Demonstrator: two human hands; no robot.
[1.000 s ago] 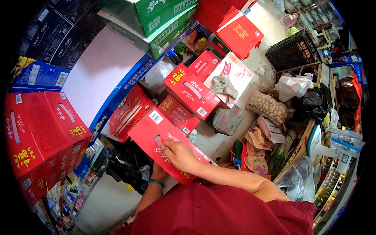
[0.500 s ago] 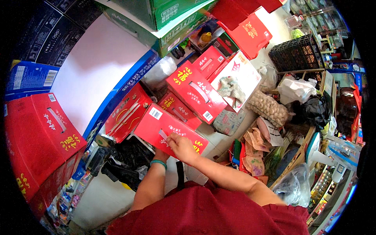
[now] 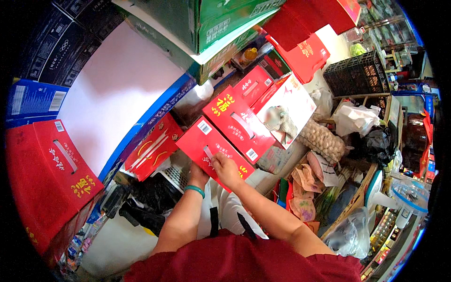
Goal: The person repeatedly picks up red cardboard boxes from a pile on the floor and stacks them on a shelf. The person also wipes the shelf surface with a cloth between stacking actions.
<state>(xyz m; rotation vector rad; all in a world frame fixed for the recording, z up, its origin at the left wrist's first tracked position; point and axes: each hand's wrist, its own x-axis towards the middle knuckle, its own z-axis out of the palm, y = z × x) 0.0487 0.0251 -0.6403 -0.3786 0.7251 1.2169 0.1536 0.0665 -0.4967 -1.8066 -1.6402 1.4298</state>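
Both my hands are on a red gift box [image 3: 199, 141] with yellow lettering and a slotted handle on top. My right hand [image 3: 227, 170] is closed at the handle slot. Against the box's near left side is my left hand [image 3: 198, 176], below a teal bracelet; its fingers are mostly hidden by the box. The box lies edge to edge with a second red gift box [image 3: 230, 117], just beyond it. Farther off are another red box [image 3: 253, 84] and a white-topped carton [image 3: 300, 101] bearing a grey knitted bundle [image 3: 280, 123].
A blue-edged white counter [image 3: 122, 89] and stacked green cartons [image 3: 225, 28] stand to the left and ahead. More red boxes [image 3: 47, 164] are at far left. A mesh sack [image 3: 324, 141], a black crate [image 3: 357, 73], a fan [image 3: 408, 195] and black bags [image 3: 152, 199] surround me.
The held box has moved away from me and slightly right, up beside the second box. It now covers the red box that showed behind it. Both hands travelled with it.
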